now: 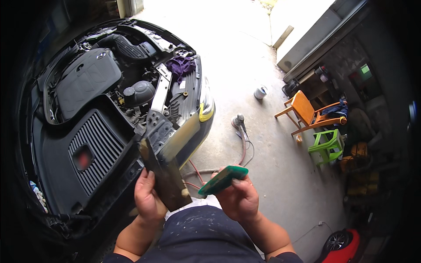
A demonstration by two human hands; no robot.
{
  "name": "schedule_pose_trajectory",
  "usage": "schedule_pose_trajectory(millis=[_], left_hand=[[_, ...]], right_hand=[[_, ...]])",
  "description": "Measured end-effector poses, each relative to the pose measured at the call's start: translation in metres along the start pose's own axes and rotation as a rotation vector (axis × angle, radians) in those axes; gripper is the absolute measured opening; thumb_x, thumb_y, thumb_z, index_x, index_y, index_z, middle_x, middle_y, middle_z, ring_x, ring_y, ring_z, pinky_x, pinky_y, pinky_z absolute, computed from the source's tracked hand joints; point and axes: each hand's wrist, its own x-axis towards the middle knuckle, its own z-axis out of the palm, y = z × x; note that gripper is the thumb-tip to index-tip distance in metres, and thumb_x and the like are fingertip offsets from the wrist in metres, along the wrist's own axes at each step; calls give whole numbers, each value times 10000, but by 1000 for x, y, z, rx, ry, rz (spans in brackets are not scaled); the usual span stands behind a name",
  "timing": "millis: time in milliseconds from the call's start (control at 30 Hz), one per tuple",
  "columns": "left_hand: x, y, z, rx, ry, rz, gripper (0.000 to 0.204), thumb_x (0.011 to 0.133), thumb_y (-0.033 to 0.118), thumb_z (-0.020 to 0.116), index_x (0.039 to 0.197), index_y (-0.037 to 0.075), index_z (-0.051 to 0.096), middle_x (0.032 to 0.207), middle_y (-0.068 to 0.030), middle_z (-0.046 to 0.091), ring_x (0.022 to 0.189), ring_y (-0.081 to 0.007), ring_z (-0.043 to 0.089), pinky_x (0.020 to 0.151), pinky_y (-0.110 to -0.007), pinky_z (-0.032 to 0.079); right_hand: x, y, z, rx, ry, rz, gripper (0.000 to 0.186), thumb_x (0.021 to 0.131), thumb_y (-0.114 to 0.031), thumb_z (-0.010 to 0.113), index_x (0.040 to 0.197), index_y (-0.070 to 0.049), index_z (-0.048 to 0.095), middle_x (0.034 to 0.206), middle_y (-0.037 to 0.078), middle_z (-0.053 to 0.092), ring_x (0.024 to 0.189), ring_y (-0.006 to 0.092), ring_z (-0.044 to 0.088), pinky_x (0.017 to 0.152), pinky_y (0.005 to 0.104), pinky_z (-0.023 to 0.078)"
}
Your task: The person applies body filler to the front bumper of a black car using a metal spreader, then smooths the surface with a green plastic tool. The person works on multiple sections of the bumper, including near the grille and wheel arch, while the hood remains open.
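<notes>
1. Floor (280,184), grey concrete, one; bright daylight at the far opening, deep shade along the right side.
2. Car (98,74), dark, one, at left; engine bay exposed. On its front corner: purple cloth (180,66), one; yellow tape (205,115) beside the headlight; tan patch (182,138) on the near bodywork.
3. Dark board (164,177), flat, tan-smeared, one, near the car's front corner; left grip (147,197) clasping its left edge.
4. Green spreader (224,179), one, just right of the board; right grip (239,198) closed about it, thumb on top.
5. Floor items, far centre: pale can (260,92), one; hand tool (238,121) with hose (243,147), one.
6. Seating, right: orange wooden chair (301,107), one, bearing dark cloth (337,109), one; green stool (326,145), one.
7. Red vehicle (348,245), near right, cut off by the lower edge; one wheel shows.
8. Indistinct: goods in the right-hand shadow, not countable; left grip's fingers hidden behind the board; car's left side lost in the dark rim.
</notes>
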Motion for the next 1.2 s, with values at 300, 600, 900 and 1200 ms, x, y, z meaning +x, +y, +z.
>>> schedule_pose_trajectory(millis=[300,600,900,1200], left_hand=[[1,-11,10,-22,-27,17,322,1033,111,456,1325,-16,510,1279,-150,637,1171,-250,621,1053,-379,461],[5,-16,-3,106,-3,375,324,1028,76,457,1341,24,526,1286,-99,629,1150,-207,604,1044,-349,432],[-1,-29,-16,478,35,933,446,1036,42,379,1476,-14,346,1438,-140,481,1250,-226,516,1078,-363,394],[-8,-23,-12,951,35,931,272,999,77,415,1233,-55,372,1118,-228,580,917,-218,586,831,-302,487]], right_hand=[[-3,19,-20,-353,-151,-11,335,898,-27,505,1223,21,569,1198,184,581,1172,320,575,1054,478,438],[-4,18,-4,-865,-150,-244,367,930,85,509,1285,19,574,1214,130,592,1095,202,580,957,310,445],[19,3,16,-1542,-202,-1059,445,723,95,652,1164,37,661,1097,172,617,927,340,620,809,406,538],[41,21,2,-1497,-218,-952,520,665,85,677,1173,-22,687,1103,138,621,997,328,591,866,411,509]])
